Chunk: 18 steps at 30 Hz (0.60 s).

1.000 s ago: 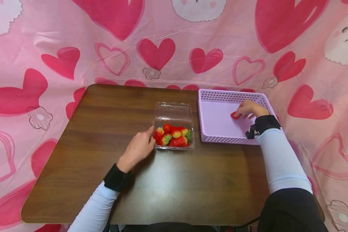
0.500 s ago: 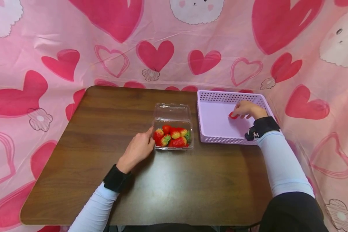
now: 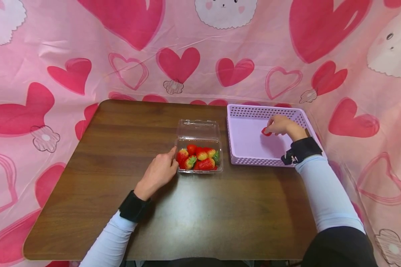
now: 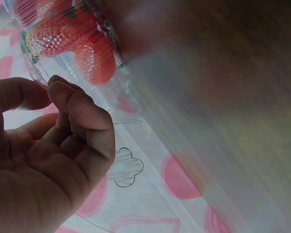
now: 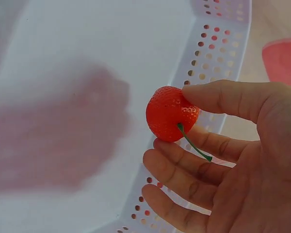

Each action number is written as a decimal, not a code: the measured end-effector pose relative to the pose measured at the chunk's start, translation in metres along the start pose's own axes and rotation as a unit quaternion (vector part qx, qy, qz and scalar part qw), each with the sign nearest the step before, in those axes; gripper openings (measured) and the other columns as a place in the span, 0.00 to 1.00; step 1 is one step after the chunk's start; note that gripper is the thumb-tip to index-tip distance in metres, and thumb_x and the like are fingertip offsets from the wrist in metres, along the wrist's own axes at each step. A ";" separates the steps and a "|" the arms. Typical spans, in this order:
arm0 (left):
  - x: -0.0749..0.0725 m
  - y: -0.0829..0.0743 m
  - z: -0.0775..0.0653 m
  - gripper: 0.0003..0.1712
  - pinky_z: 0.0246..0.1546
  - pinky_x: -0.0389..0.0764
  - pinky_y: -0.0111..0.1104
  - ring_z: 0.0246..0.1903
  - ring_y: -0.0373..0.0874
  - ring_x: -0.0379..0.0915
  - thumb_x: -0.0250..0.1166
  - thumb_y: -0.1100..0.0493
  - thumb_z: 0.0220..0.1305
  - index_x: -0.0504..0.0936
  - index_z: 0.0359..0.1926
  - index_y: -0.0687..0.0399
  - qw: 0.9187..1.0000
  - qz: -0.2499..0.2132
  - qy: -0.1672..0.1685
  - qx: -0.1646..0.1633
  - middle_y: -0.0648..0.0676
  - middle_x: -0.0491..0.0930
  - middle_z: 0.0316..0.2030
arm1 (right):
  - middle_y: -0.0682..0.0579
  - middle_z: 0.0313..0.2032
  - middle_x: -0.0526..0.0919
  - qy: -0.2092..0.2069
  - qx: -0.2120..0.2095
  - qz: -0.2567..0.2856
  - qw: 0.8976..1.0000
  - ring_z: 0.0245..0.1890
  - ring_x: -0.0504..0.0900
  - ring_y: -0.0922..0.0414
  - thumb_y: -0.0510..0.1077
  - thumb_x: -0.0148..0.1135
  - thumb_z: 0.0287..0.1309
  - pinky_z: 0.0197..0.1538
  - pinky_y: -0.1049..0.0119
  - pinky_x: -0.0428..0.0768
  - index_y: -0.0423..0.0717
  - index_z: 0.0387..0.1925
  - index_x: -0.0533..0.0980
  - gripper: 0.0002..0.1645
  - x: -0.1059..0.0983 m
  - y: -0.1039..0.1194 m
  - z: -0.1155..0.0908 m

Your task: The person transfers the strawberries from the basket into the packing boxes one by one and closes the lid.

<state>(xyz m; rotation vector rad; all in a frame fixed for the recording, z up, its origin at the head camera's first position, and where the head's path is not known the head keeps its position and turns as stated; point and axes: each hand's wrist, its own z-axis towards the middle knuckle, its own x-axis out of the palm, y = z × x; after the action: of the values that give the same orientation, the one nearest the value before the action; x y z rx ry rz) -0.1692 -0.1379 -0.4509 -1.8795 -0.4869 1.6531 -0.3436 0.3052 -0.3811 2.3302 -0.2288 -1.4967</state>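
My right hand [image 3: 280, 125] is over the lilac basket [image 3: 248, 162], pinching a red cherry [image 5: 169, 114] between thumb and fingers. Its thin green stem points toward the palm in the right wrist view. On the table, a clear plastic clamshell box [image 3: 200, 171] stands with its lid [image 3: 198, 128] tipped back. Several strawberries [image 3: 206, 164] fill it, along with a smooth red round fruit [image 3: 192, 149]. At the box's left wall, my left hand [image 3: 160, 168] holds the rim with thumb and forefinger; the other fingers curl in the left wrist view.
A brown wooden table [image 3: 187, 222] carries both containers, the basket to the right of the box. Behind and at the sides hangs a pink cloth [image 3: 127, 33] with hearts. The basket's walls are perforated and low.
The right hand has shifted slightly left within the basket, with the cherry in its fingers. The left hand keeps its place at the box. The head view has moved a little.
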 end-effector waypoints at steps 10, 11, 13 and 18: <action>0.001 0.000 0.000 0.35 0.20 0.71 0.35 0.16 0.47 0.64 0.60 0.63 0.73 0.66 0.77 0.67 1.000 0.004 -0.003 0.003 0.52 0.72 0.21 | 0.36 0.41 0.82 -0.025 -0.038 -0.029 0.999 0.43 0.77 0.38 0.45 0.69 0.62 0.48 0.42 0.79 0.32 0.46 0.76 0.20 0.003 0.015 -0.003; 0.001 0.000 0.000 0.34 0.20 0.71 0.35 0.16 0.47 0.64 0.60 0.63 0.73 0.66 0.77 0.67 1.000 0.004 -0.004 0.004 0.52 0.72 0.21 | 0.36 0.41 0.82 -0.028 -0.043 -0.032 0.998 0.43 0.76 0.38 0.46 0.69 0.62 0.48 0.42 0.78 0.32 0.46 0.77 0.20 0.004 0.017 -0.004; 0.001 0.001 0.000 0.34 0.20 0.71 0.35 0.17 0.47 0.64 0.60 0.64 0.73 0.66 0.77 0.68 1.000 0.004 -0.005 0.006 0.52 0.72 0.21 | 0.35 0.42 0.82 -0.032 -0.048 -0.040 0.998 0.43 0.75 0.38 0.46 0.69 0.62 0.48 0.42 0.78 0.32 0.46 0.77 0.21 0.004 0.019 -0.005; 0.000 0.000 0.000 0.34 0.19 0.71 0.35 0.17 0.47 0.64 0.60 0.64 0.73 0.66 0.77 0.68 1.000 0.003 -0.004 0.008 0.52 0.72 0.21 | 0.35 0.42 0.82 -0.040 -0.055 -0.042 0.997 0.43 0.76 0.39 0.46 0.70 0.62 0.47 0.43 0.78 0.32 0.47 0.77 0.21 0.007 0.025 -0.009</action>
<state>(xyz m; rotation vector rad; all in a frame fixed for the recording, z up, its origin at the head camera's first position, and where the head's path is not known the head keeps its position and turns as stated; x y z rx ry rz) -0.1693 -0.1381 -0.4514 -1.8659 -0.4703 1.6639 -0.3312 0.2816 -0.3737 2.2210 -0.0678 -1.6033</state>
